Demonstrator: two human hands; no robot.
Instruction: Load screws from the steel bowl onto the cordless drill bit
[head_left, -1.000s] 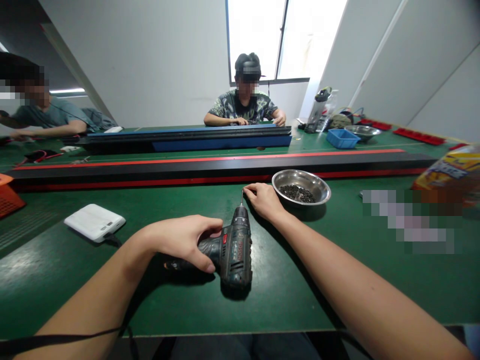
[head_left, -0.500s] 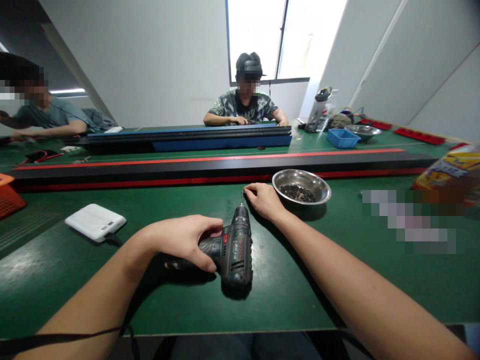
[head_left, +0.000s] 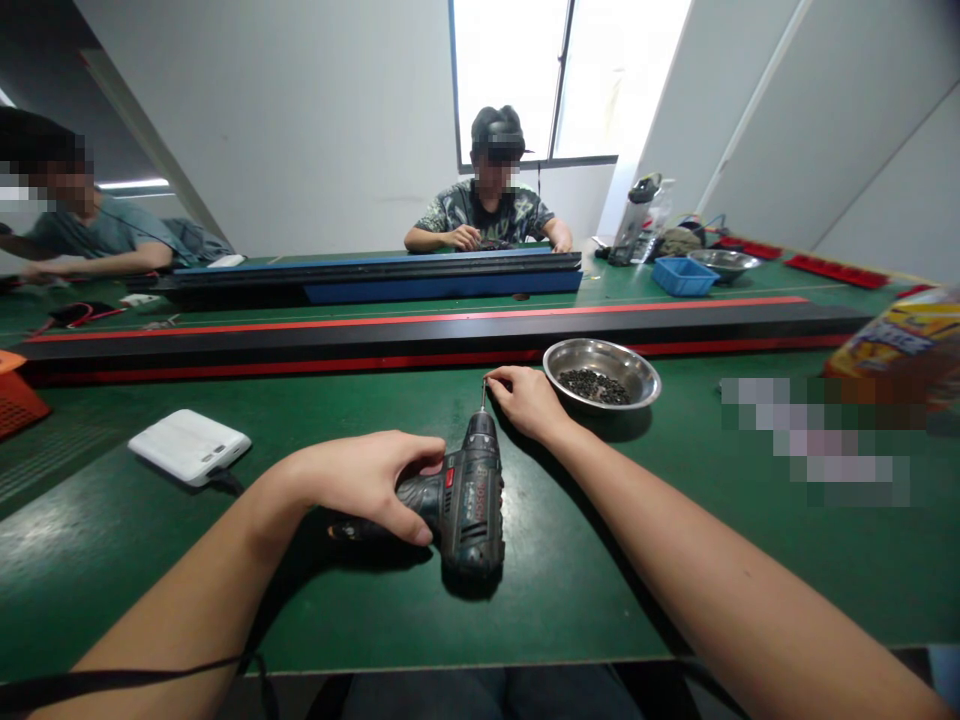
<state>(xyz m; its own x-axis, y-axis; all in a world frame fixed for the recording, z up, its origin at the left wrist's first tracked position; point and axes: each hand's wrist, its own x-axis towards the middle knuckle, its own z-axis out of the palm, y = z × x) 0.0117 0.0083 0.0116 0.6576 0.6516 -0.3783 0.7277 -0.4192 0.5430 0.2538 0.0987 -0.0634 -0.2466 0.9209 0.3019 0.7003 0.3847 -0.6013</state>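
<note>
A dark cordless drill (head_left: 469,495) lies on its side on the green table (head_left: 150,560), its bit pointing away from me. My left hand (head_left: 367,480) is wrapped round the drill's handle. My right hand (head_left: 529,400) rests beside the bit, fingers pinched at its tip on something too small to make out. Just right of that hand stands a steel bowl (head_left: 602,372) holding several small dark screws.
A white power bank (head_left: 189,446) with a cable lies at the left. A long black and red rail (head_left: 420,335) crosses the table beyond the drill. An orange basket (head_left: 19,395) sits far left, a colourful bag (head_left: 900,345) far right. Two other people work at the far side.
Nothing of mine has visibly moved. The person opposite shifted a hand slightly.
</note>
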